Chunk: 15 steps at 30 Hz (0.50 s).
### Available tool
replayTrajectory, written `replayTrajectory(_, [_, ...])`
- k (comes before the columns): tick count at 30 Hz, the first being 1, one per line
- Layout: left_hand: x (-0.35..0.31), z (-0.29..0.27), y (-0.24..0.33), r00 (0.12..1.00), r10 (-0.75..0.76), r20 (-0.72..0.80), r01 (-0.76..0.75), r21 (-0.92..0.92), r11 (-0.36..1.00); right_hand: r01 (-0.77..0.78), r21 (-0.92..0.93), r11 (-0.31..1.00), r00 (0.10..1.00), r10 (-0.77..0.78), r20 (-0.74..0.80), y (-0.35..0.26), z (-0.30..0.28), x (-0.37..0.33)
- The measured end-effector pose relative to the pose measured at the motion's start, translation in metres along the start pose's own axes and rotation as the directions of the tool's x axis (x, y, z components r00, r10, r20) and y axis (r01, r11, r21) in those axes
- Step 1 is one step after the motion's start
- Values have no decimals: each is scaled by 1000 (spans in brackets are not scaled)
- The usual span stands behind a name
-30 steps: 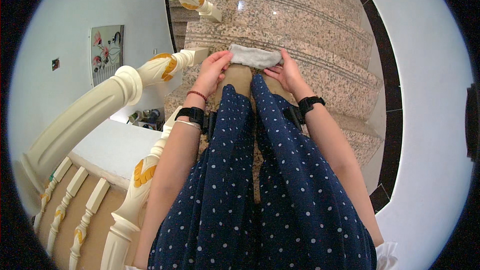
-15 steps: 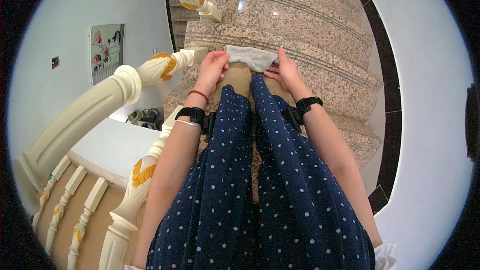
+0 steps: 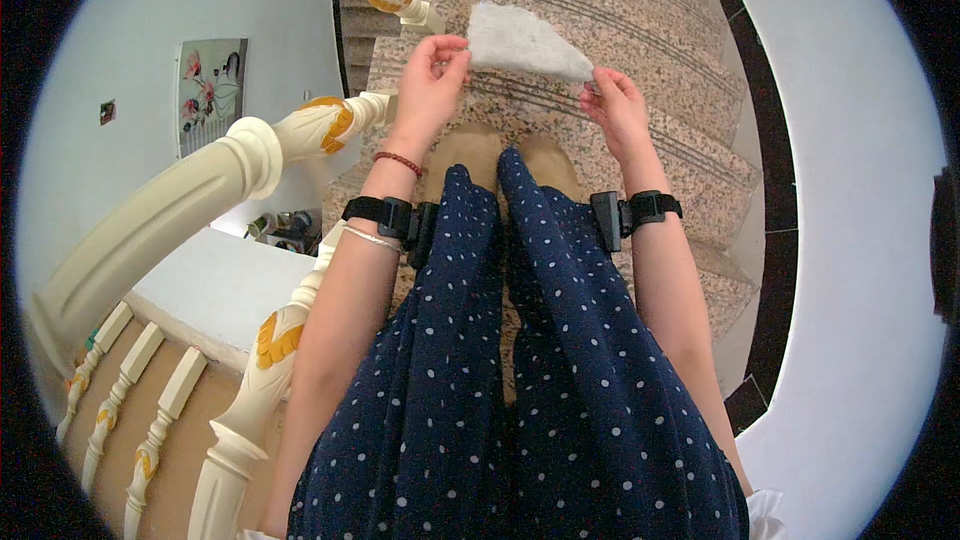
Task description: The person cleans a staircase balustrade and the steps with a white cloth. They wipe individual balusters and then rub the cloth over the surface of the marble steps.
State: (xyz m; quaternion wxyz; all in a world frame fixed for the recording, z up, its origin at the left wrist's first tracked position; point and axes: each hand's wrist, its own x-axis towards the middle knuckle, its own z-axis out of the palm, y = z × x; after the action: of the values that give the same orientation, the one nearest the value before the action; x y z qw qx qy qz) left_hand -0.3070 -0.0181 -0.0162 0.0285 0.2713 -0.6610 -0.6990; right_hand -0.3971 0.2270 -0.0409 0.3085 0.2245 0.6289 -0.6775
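Note:
A light grey cloth [image 3: 525, 42] is spread between my two hands above the speckled stone steps [image 3: 640, 70]. My left hand [image 3: 433, 80] pinches its left lower corner between thumb and fingers. At the right, my right hand [image 3: 616, 105] grips the cloth's pointed right corner, its fingers curled. The far edge of the cloth slopes down from the upper left toward the right hand. Whether the cloth touches the step beneath it, I cannot tell.
A cream banister [image 3: 160, 210] with gold leaf carving runs along the left, with balusters [image 3: 165, 430] below it. My tan shoes [image 3: 548, 160] stand on a step just nearer than the cloth. A white wall [image 3: 860, 240] with a dark skirting band [image 3: 782, 260] curves along the right.
Both hands have moved forward, away from my shoes, and farther apart. The cloth went with them and is now opened out wider; before, it was bunched in a narrow strip over the shoes.

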Motion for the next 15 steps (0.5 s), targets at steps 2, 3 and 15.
replayTrajectory(2, [-7, 5, -5, 1000, -9, 26, 9, 34, 999, -59, -98, 993, 998, 58, -7, 6, -8, 2])
replayTrajectory(3, [-11, 5, -15, 996, -81, 45, 82, -21, 996, -59, -98, 993, 998, 58, -7, 14, -9, 1])
replayTrajectory(15, [-32, 10, -33, 848, -453, 275, 516, -227, 826, -484, 23, 875, 839, 457, 295, 54, 30, -14])
